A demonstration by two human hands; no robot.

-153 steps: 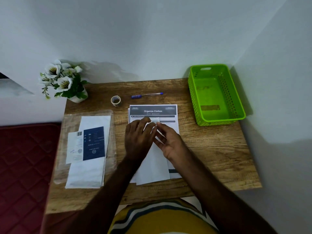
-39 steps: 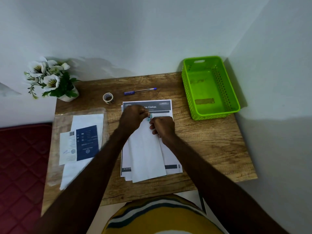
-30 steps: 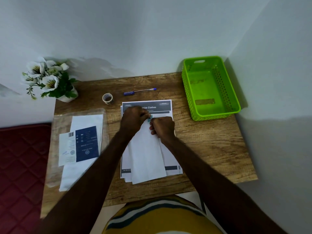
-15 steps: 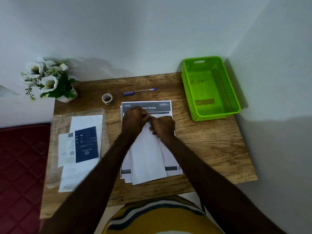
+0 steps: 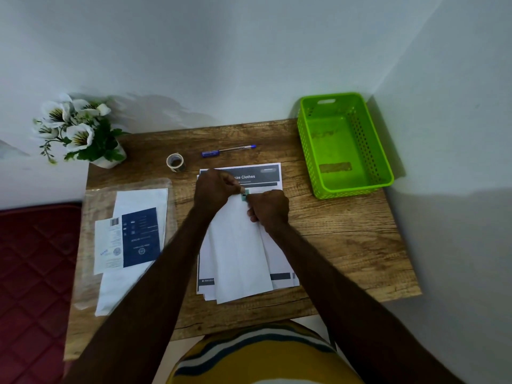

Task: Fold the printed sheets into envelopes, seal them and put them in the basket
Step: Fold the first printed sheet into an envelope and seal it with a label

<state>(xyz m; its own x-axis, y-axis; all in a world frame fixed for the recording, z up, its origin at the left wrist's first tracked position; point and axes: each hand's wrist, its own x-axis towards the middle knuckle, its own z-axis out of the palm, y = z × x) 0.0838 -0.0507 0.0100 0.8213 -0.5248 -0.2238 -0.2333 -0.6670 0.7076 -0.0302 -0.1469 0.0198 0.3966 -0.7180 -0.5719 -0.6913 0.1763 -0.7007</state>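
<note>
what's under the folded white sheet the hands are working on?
Under the folded sheet lies a stack of printed sheets, its header showing beyond the hands and dark footer bars by the near edge. The stack's middle is covered; how many sheets cannot be told.

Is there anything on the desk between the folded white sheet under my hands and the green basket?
Nothing visible. The folded sheet lies on the printed stack, and only bare wood runs from it to the green basket at the far right corner. The pen and tape roll sit further back, off that path.

We see a dim, soft-edged picture: the flowers throw a shadow rightward on the far wall, and edges bend outward.
</note>
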